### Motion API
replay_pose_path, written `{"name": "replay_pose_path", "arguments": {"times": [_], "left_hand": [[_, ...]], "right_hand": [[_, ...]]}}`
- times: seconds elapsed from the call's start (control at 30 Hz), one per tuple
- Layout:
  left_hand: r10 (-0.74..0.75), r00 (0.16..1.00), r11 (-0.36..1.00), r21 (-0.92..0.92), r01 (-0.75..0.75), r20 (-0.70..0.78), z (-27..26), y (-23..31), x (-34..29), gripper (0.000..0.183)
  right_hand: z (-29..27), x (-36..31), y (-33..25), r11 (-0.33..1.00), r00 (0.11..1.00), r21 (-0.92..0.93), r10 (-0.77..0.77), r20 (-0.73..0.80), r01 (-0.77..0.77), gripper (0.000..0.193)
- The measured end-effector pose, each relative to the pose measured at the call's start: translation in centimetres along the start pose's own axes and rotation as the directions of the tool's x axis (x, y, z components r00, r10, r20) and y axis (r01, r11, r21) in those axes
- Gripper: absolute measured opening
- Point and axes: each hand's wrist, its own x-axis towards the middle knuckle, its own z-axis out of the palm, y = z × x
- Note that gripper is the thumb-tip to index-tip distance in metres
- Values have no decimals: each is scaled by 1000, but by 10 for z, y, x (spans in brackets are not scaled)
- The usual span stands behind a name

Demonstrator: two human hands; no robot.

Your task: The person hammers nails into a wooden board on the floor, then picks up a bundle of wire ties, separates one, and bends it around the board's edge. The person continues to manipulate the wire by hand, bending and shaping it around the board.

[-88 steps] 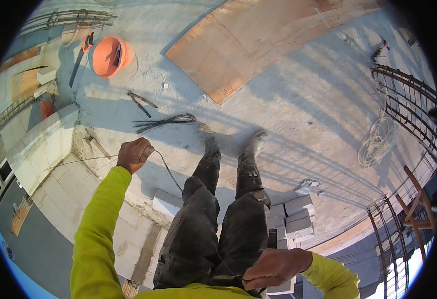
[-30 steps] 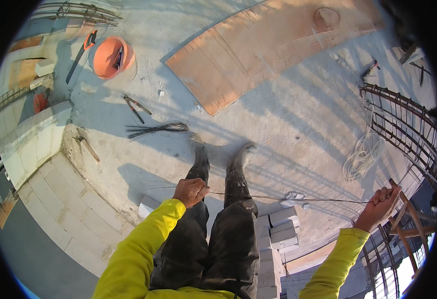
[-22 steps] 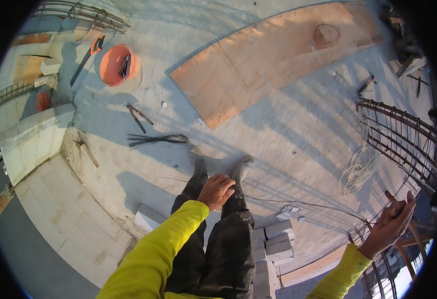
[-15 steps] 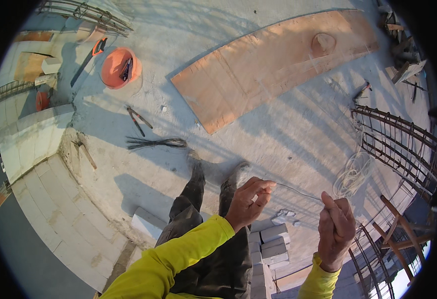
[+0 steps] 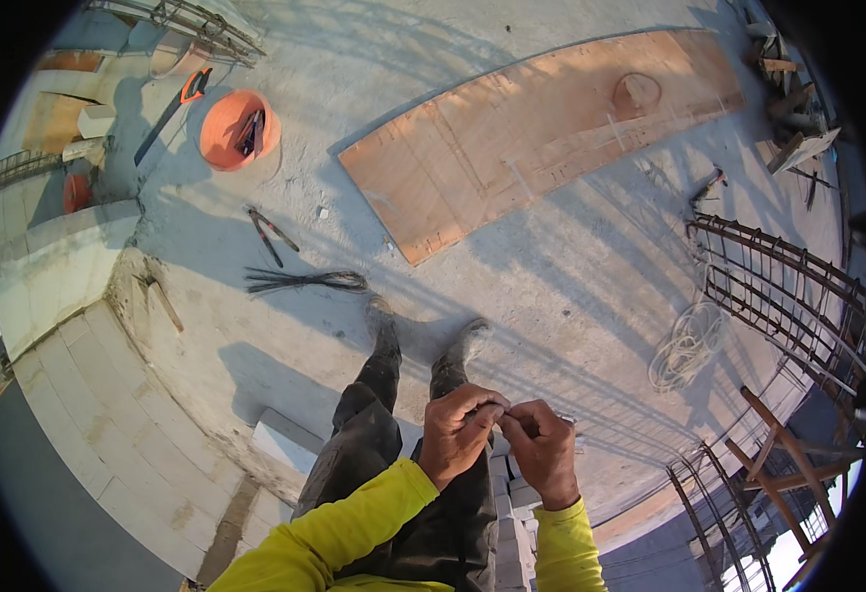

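Observation:
My left hand (image 5: 455, 434) and my right hand (image 5: 545, 456) meet in front of my legs, fingertips touching. Both are closed in a pinch. The thin wire seen stretched between them a moment earlier is now almost wholly hidden by the fingers. Beyond my boots lies a bundle of dark tie wire (image 5: 306, 281) on the concrete. Long-handled pliers or nippers (image 5: 272, 237) rest just past it, handles spread.
Farther left are an orange bucket (image 5: 218, 148) with tools inside and a handsaw (image 5: 171, 116). A hammer (image 5: 164, 301) lies by the block wall (image 5: 107, 395). Plywood (image 5: 512, 148) covers the far floor. On the right are coiled cord (image 5: 687, 345) and a rebar cage (image 5: 783, 266).
My right hand has moved left and up to meet my left hand, which has lowered slightly. The wire that spanned the gap between them no longer shows.

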Motion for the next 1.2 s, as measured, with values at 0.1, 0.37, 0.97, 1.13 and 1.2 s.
{"name": "replay_pose_path", "arguments": {"times": [0.1, 0.37, 0.97, 1.13, 1.2], "left_hand": [[-306, 951, 869, -418, 266, -32, -5, -6, -2, 10], [-488, 872, 691, -629, 355, -45, -45, -3, -5, 15], [-384, 923, 809, -487, 329, -15, -131, -164, 103, 17], [-535, 812, 787, -487, 379, -234, -152, -251, 182, 16], [-437, 825, 899, -153, 410, -358, -173, -286, 220, 18]], "right_hand": [[15, -8, 4, 972, 999, 231, 52, -8, -48, 8], [36, -30, -7, 982, 985, -105, -164, -49, 159, 11], [95, 118, 102, 981, 941, 87, -191, 280, 173, 25], [90, 200, 162, 961, 967, -160, -201, 154, 225, 25], [88, 237, 187, 961, 975, -182, -194, 107, 211, 25]]}}
